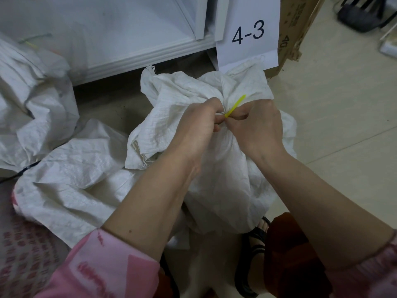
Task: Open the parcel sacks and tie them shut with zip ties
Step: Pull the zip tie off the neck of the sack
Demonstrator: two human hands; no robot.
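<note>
- Both hands are meeting at the gathered neck of the white woven sack (214,168), which is standing on the floor right in front of the person's knees.
- The left hand (197,127) is curling tight around the bunched fabric, fingertips pinching in at the yellow zip tie (235,106) where it is meeting the neck.
- The right hand (255,123) is closing on the tie from the other side, thumb and fingers folded round it, so both grips are narrow and full.
- The tie's free tail is sticking up and away to the right, clear of the knuckles; whether it is fully cinched, I cannot tell from here.
- The sack's loose mouth is flaring open above the hands like a ruffled collar.
- A second sack (71,175) is lying flat and crumpled just to the left, touching the first.
- A third one (32,100) is slumping further left, with a green tie (35,38) showing near its top.
- Behind, a paper sign reading 4-3 (248,32) is hanging on the white shelf unit (139,39), beside a cardboard box (294,24).
- Pink sleeves (103,267) are showing pushed back from both forearms.
</note>
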